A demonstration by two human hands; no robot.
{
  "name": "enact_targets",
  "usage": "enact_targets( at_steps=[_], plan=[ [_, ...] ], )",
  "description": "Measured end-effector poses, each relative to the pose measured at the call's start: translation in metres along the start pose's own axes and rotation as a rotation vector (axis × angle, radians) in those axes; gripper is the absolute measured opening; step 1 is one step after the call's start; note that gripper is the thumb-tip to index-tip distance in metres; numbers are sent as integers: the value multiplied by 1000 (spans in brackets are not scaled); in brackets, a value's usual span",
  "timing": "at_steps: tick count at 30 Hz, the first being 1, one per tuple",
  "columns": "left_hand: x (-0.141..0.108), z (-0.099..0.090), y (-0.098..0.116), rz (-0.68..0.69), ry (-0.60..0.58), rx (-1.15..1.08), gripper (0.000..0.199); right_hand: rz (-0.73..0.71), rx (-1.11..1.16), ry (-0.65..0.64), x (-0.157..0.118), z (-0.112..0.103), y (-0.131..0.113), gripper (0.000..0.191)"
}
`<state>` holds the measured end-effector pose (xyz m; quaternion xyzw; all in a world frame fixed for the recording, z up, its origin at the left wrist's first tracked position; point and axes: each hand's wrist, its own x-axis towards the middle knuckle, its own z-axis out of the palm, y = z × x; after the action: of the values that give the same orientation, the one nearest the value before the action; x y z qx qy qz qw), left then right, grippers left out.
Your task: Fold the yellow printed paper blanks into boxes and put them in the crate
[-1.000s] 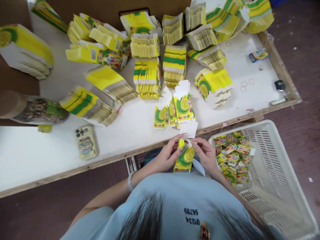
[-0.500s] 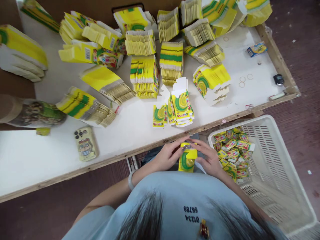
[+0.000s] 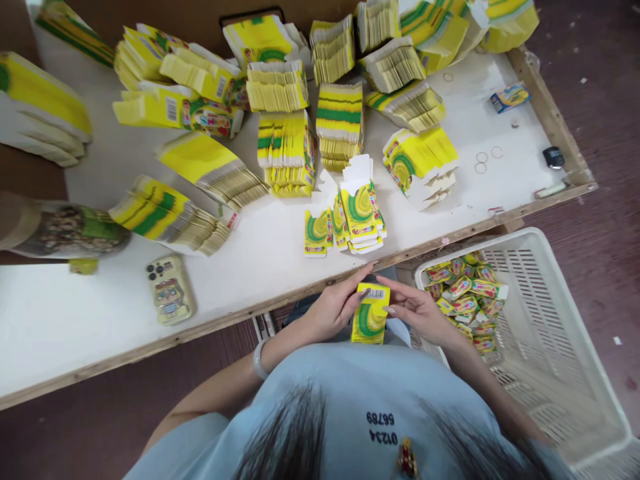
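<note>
Between my two hands, just off the table's front edge, is a small yellow and green carton [image 3: 369, 323] with a barcode on its upper end. My left hand [image 3: 333, 307] grips its left side, thumb over the front face. At the carton's right edge, my right hand [image 3: 417, 308] has its thumb and fingers closed on the side. Beyond the hands, a small group of the same cartons [image 3: 361, 203] lies on the table, some with white flaps sticking up. Larger bundles of flat cartons [image 3: 287, 150] stand behind them.
A white plastic basket [image 3: 555, 287] with many small yellow cartons stands at right, below the wooden table edge [image 3: 430, 247]. On the table are a phone [image 3: 170, 297], a jar [image 3: 75, 227], a blue box [image 3: 510, 98], rubber bands [image 3: 481, 160] and a black object [image 3: 553, 158].
The carton's yellow top flap now lies lower and the barcode end is uncovered. My right hand's fingers have slid from across the top to the carton's right side.
</note>
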<state>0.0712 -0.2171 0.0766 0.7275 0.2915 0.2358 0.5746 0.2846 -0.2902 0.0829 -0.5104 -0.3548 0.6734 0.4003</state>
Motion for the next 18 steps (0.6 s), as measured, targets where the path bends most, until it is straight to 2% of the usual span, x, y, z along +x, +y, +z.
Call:
enact_targets(
  at_steps=[2,3,6,7,9,11,12,14,16,18],
  plan=[
    [14,-8,-2,16,46,67,48,-35,-87,138,-3,-4,4,36],
    [26,-15,-3,-5,112,120,46,-56,-130,220,-6,-11,4,33],
    [77,-41,-11,-211,419,379,47,-110,-248,444,-27,-52,-4,33],
    [95,-49,-15,-315,472,475,50,-113,-330,537,-37,-70,-7,36],
    [123,-62,-21,-485,452,611,57,-3,-843,757,-57,-105,-14,48],
    [137,-71,-28,-576,398,646,63,95,-1302,921,-73,-128,-17,62],
    [139,-73,-31,-593,386,627,64,111,-1445,961,-76,-135,-18,67],
    [135,-78,-36,-599,400,547,59,56,-1545,974,-73,-137,-18,71],
    [126,-84,-39,-594,422,455,44,-49,-1501,907,-57,-129,-19,65],
    [115,-88,-38,-556,461,426,22,-175,-1414,828,-35,-112,-21,56]
  ],
)
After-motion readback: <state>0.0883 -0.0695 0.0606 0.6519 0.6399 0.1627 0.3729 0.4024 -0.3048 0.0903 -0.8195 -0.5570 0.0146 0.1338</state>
